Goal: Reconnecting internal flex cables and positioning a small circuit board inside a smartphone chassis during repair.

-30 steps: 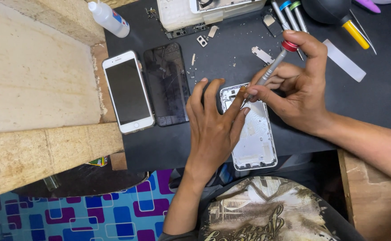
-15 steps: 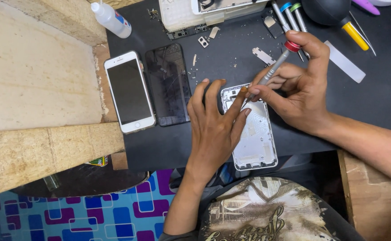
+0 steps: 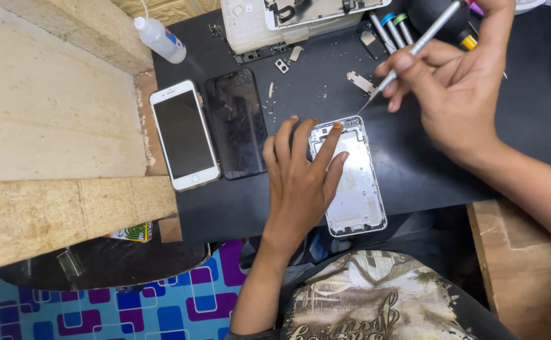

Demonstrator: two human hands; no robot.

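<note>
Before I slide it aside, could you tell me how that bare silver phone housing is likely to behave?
The silver phone housing looks like a thin, emptied metal shell, so probably light and fairly stiff. The left hand presses it flat on the black mat, suggesting it shifts easily. Its lower end overhangs the mat's edge, so a push could tip it off.

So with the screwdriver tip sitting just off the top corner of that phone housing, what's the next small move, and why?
Probably lower the screwdriver tip a little, down-left into the upper right corner of the silver phone housing. The right hand holds the tool slanted, its tip just outside that corner, while the left hand lies flat on the housing, pinning it to the black mat, so it looks braced for work.
</note>
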